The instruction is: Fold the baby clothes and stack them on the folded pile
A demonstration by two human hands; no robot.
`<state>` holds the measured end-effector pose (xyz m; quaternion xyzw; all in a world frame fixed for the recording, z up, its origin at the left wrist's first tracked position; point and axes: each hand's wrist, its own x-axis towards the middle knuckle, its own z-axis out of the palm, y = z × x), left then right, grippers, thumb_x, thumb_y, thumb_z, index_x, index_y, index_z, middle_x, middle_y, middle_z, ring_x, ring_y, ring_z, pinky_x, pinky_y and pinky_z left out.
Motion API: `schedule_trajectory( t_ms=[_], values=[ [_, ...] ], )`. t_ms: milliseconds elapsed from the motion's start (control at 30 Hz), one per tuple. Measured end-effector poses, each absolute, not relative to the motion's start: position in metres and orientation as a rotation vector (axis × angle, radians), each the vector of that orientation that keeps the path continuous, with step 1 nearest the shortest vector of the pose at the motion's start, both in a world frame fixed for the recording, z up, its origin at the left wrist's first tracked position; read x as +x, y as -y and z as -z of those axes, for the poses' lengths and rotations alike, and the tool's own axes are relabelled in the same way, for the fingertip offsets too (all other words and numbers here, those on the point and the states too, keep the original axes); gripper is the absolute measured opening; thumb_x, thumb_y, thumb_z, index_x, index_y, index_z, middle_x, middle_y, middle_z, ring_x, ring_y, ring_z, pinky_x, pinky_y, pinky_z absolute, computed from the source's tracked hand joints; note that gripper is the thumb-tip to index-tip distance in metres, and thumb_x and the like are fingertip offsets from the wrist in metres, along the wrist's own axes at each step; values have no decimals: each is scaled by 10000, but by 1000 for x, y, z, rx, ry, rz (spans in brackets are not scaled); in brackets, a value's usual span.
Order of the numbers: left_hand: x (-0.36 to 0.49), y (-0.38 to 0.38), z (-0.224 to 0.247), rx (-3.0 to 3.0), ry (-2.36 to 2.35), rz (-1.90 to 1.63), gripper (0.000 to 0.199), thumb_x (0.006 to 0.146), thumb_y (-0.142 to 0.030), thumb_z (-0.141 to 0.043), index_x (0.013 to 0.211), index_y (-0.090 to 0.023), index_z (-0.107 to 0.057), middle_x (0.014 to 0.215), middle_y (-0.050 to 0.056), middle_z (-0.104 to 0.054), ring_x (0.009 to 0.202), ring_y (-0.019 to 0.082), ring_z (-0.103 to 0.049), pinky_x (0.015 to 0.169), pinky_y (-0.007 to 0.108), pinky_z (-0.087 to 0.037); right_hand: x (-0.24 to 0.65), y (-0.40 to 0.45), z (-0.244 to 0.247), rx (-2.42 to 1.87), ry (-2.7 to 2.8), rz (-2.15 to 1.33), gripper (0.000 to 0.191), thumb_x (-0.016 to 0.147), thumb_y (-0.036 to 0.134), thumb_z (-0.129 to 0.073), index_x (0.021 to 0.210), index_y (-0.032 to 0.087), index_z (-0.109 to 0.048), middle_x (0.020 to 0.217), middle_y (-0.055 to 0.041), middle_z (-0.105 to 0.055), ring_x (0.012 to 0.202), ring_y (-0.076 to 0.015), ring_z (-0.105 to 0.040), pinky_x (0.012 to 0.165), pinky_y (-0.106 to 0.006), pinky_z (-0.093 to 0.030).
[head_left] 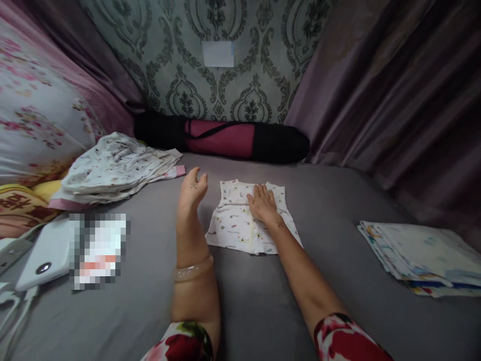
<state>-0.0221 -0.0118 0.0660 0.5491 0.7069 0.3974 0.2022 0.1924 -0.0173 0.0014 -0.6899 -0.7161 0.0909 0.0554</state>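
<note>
A small white printed baby shirt (233, 220) lies flat on the grey sheet in front of me, with a yellowish button strip down its middle. My right hand (263, 203) rests palm down on its upper right part, fingers stretched out and holding nothing. Raised just left of the shirt, my left hand (193, 188) is apart from it, thumb and fingers bent and separated, with nothing visible in them. Part of the left palm is turned from view. A clear bangle (193, 271) circles my left forearm.
Rumpled printed baby clothes (116, 170) lie at the left. Nearer are a white power bank (52, 250) with cables and a blurred-out item (100, 250). Folded cloths (424, 250) are stacked at the right. A long black and maroon bag (225, 139) lies along the wall.
</note>
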Motion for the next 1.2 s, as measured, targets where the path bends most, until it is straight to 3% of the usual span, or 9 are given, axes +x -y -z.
schedule_trajectory(
  t_ms=[233,433,1033,1200],
  values=[
    [-22,11,-61,1491,-1956,-1122,498,901,-281,-481,1348,-67,-537,1284,181,-616,1171,275,-578,1033,388,-433,174,21,4,-1997,2309,-317,648,1008,402,-200,1544,38,-208,1628,-105,-139,1501,-233,-77,1207,-387,-62],
    [-21,11,-59,1487,-1966,-1135,464,907,-266,-481,1329,-86,-553,1358,177,-580,1246,269,-540,1076,388,-403,166,15,-1,-2024,2296,-301,647,1006,399,-209,1536,28,-229,1622,-132,-154,1499,-246,-92,1203,-402,-73],
    [-23,6,-47,1503,-2010,-1148,447,895,-271,-482,1296,-100,-580,1330,166,-606,1240,265,-556,1076,389,-412,127,2,9,-1863,2379,-277,627,999,375,-250,1516,21,-286,1607,-132,-215,1492,-256,-128,1198,-428,-75],
    [-22,5,-47,1491,-2010,-1123,444,888,-269,-488,1284,-98,-589,1302,169,-623,1216,262,-572,1059,381,-425,120,2,11,-1835,2390,-257,601,1010,361,-220,1531,66,-268,1618,-105,-189,1497,-221,-109,1198,-415,-43]
  ],
)
